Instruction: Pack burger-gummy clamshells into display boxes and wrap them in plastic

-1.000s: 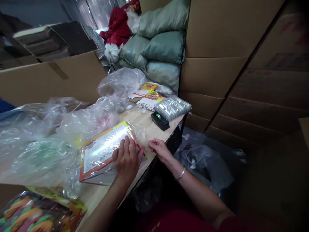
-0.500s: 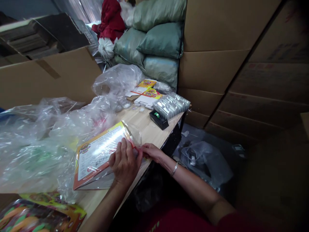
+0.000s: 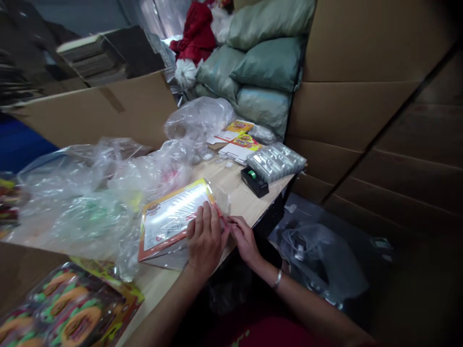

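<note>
A flat printed cardboard box point(image 3: 173, 219), orange and yellow with a white text panel, lies tilted on the table inside a clear plastic bag point(image 3: 170, 260). My left hand point(image 3: 207, 236) rests on its right part, fingers stretched out over the glossy panel. The thumb of that hand points to the box's right edge. There my right hand point(image 3: 245, 241) is closed, pinching the plastic at the bag's end close to the left thumb. Its fingertips are partly hidden. A silvery bracelet circles the right wrist.
Crumpled clear bags point(image 3: 108, 188) cover the table's left side. A black tape dispenser point(image 3: 254, 181), a clear plastic tray point(image 3: 277, 161) and folded cartons point(image 3: 238, 148) sit at the far end. Packaged burger-shaped items point(image 3: 72, 308) are at lower left. Cartons point(image 3: 354, 111) are stacked at right.
The view has swung left, so things appear farther right. My left hand stays on the box; my right hand stays at the bag's end, its wrist turned lower.
</note>
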The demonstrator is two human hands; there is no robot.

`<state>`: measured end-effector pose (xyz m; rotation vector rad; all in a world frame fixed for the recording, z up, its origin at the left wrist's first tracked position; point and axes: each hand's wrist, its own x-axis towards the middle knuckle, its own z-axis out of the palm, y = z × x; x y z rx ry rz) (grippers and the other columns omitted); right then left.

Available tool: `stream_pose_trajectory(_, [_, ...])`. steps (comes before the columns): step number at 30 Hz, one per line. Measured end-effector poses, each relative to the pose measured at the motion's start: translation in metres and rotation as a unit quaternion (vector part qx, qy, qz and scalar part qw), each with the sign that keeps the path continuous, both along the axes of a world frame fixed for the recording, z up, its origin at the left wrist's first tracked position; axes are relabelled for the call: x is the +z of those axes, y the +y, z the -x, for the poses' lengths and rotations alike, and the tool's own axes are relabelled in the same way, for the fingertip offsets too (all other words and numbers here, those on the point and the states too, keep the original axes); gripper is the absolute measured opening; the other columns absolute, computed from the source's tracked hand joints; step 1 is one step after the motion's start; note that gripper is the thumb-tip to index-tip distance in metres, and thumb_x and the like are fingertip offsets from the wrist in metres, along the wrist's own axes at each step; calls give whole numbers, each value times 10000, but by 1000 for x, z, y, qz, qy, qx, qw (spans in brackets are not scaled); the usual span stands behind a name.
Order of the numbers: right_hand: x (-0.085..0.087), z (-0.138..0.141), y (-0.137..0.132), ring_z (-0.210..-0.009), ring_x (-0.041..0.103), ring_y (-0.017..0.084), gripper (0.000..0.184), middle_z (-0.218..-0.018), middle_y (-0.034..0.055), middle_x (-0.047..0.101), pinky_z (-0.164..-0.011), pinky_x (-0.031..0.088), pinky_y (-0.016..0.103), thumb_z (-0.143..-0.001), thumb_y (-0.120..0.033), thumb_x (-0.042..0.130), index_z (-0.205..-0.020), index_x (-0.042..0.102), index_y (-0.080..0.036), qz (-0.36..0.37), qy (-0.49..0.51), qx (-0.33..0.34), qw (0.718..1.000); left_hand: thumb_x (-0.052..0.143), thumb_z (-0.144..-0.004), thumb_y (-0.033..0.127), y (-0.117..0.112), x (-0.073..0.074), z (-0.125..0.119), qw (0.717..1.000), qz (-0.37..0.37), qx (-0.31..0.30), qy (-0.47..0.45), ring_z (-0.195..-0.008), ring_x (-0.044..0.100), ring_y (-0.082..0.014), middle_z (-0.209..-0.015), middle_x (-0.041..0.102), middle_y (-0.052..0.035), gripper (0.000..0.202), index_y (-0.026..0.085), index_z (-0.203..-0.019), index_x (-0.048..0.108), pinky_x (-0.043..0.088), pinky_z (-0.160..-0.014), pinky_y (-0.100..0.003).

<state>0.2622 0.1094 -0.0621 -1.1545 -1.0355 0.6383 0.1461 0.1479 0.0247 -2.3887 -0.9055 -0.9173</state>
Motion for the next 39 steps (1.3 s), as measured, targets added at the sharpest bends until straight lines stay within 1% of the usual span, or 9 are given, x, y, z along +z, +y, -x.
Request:
stream_pose_trajectory(3, [2,-5,-11,-1153,562,224,341,-1238,123,580,-976,477,416,-947,-265,488,-1281,515,-200,-9,-102,-113,988,719,-800,406,-13,2,40,997,29,-21,-68,-1316,463,-332,-1438,490,-172,761,170,-1444,392,265,-1111,-436])
stream_pose_trajectory(5, [17,-14,-16,-1190,537,245,377,-1264,139,558,-996,456,452,-923,-217,515,-1299,503,-195,-73,-203,-159,964,731,-750,506,-17,-2,75,964,61,30,-257,-1371,386,-331,-1493,422,-142,813,222,-1433,395,229,-1144,-473])
stream_pose_trajectory(8, [57,-20,-10,-1201,539,261,419,-1264,137,579,-1002,444,460,-897,-169,538,-1314,516,-202,-175,-328,-138,918,468,-800,738,-14,-10,121,759,244,159,-582,-1336,409,-351,-1436,469,-150,743,207,-1318,500,317,-1076,-541])
stream_pose_trajectory(11, [92,-4,8,-1254,519,282,431,-1285,131,603,-1031,407,464,-907,-196,546,-1337,509,-201,-228,-439,-62,867,358,-809,768,-5,-13,143,528,517,158,-654,-1074,580,-356,-1063,667,-160,696,164,-979,661,433,-904,-555])
stream_pose_trajectory(14, [105,19,23,-1239,541,283,364,-1260,131,639,-1048,356,453,-944,-272,525,-1296,542,-180,-204,-535,-16,820,553,-762,705,-5,-13,150,418,607,38,-675,-1000,586,-281,-929,682,-96,525,191,-762,655,455,-858,-427])
stream_pose_trajectory(18, [97,30,32,-1134,612,248,322,-1210,129,675,-975,374,385,-962,-317,503,-1225,594,-155,-157,-586,-11,795,611,-716,736,-18,-11,158,408,560,-80,-716,-943,597,-242,-913,680,-98,553,186,-696,670,462,-795,-346])
stream_pose_trajectory(24, [87,32,29,-1085,643,222,243,-1146,99,709,-939,379,351,-941,-311,536,-1105,644,-168,-171,-589,-68,787,822,-638,420,-21,-28,163,503,532,-81,-676,-642,535,-130,-649,623,-18,302,162,-670,669,413,-685,-268])
stream_pose_trajectory(35, [76,31,32,-1053,664,213,242,-1116,81,723,-950,372,353,-935,-309,513,-1095,648,-187,-188,-603,-109,768,832,-638,384,-18,-55,182,525,497,-88,-685,-650,550,-126,-662,645,-4,282,164,-668,658,421,-674,-251])
stream_pose_trajectory(39, [72,31,33,-1048,665,219,248,-1118,82,723,-949,374,363,-929,-303,510,-1102,648,-189,-190,-600,-117,768,706,-783,473,-26,-52,169,479,521,-135,-694,-768,628,-175,-784,703,-48,314,178,-752,601,466,-774,-310])
